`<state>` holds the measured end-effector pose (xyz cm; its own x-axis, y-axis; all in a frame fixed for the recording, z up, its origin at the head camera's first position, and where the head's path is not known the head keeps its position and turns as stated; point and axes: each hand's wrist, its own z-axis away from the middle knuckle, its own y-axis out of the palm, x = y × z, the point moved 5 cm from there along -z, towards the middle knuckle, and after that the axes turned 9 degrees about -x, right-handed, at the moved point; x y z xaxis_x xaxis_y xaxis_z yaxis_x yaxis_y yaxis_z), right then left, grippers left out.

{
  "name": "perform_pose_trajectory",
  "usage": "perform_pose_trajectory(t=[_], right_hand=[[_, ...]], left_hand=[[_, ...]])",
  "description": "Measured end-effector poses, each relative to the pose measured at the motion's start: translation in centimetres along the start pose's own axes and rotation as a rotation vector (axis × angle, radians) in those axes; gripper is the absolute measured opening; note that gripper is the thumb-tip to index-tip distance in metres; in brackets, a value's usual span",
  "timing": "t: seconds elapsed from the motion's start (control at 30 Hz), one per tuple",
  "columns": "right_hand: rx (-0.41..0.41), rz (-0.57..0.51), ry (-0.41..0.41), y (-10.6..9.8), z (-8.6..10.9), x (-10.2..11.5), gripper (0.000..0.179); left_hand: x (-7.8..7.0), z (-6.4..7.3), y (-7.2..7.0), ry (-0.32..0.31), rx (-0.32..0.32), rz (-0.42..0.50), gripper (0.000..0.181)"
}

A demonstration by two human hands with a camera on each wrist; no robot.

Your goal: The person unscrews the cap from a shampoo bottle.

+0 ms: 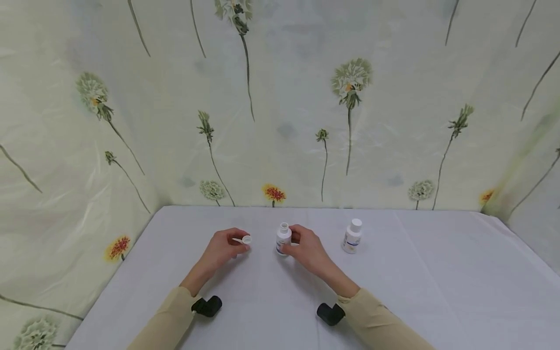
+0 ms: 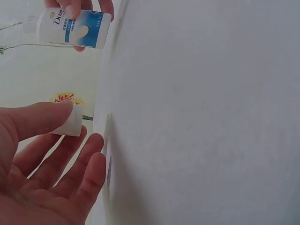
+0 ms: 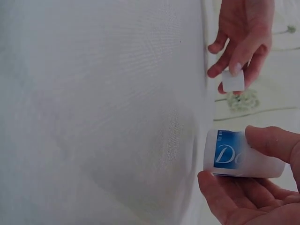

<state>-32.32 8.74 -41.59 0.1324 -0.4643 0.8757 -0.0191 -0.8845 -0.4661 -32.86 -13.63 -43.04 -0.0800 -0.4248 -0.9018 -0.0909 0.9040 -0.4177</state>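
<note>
My left hand pinches a small white bottle cap between thumb and fingers, its hollow side facing up in the head view. In the left wrist view the thumb presses on the cap while the lower fingers extend loosely. With thumb and fingers, my right hand grips a small white Dove bottle with a blue label. That bottle is upright and uncapped, its neck bare. The right wrist view shows the bottle between thumb and fingers, the left hand and cap nearby.
A second white bottle, capped, stands upright on the table to the right of my right hand. White cloth covers the table. A curtain printed with dandelions hangs behind it and along the sides.
</note>
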Motion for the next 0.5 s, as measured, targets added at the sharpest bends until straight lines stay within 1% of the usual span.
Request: perform_pose_trajectory(t=[0.2,0.5], right_hand=[[0.001,0.006,-0.002,0.6,-0.6,0.3,0.044],[0.005,0.0,-0.011,1.6,-1.4,0.9,0.045]], left_hand=[[0.3,-0.5,-0.2,-0.014,-0.006,-0.005,0.025],[0.5,-1.1,-0.4,-0.006,-0.009,-0.029,0.025]])
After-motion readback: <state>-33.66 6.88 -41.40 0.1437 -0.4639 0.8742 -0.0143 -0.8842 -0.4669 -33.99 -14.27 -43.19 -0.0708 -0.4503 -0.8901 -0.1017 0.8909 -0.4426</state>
